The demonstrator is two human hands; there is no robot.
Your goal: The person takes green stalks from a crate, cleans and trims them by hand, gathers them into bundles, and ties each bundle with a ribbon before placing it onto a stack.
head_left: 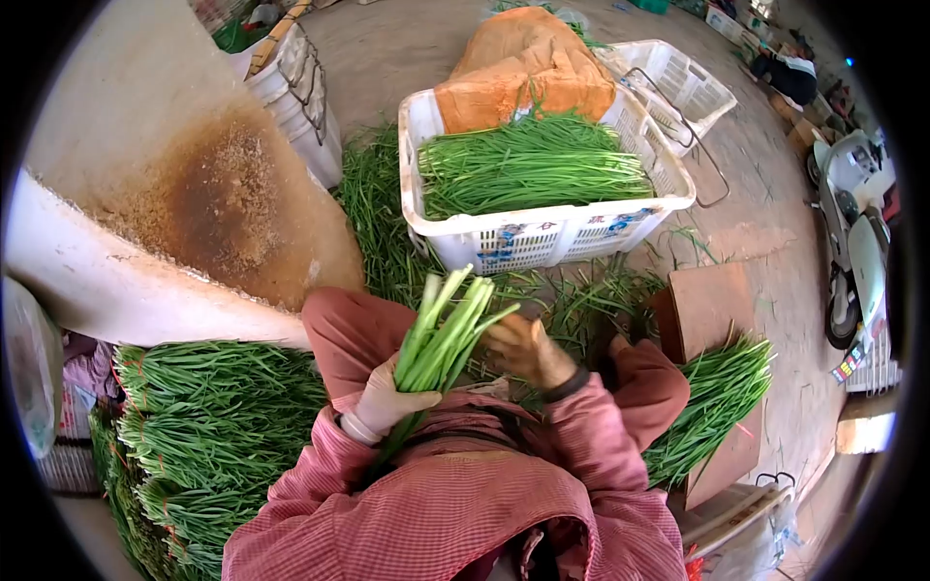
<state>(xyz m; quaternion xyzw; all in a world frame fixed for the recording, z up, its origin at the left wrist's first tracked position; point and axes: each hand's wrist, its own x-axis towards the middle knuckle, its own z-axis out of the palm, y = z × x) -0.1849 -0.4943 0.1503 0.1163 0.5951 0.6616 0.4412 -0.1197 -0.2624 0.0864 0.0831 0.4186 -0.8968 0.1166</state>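
Note:
A bunch of long green stalks with pale ends (446, 334) is held upright over my lap. My left hand (389, 399), in a pale glove, is wrapped round its lower part. My right hand (523, 349), bare and a little blurred, is just right of the pale ends; its fingers are smeared, so whether they hold anything is not clear. Beyond my knees stands a white plastic crate (542, 232) holding many green stalks (533, 169) laid flat, with an orange-brown cloth (528, 68) over its far side.
Bundled greens (213, 436) are piled at the left, below a stained pale slab (194, 184). At the right, more stalks (712, 407) lie on a brown board (712, 300). Loose stalks litter the floor around the crate. A scooter (857, 242) stands far right; another white crate (678, 82) is behind.

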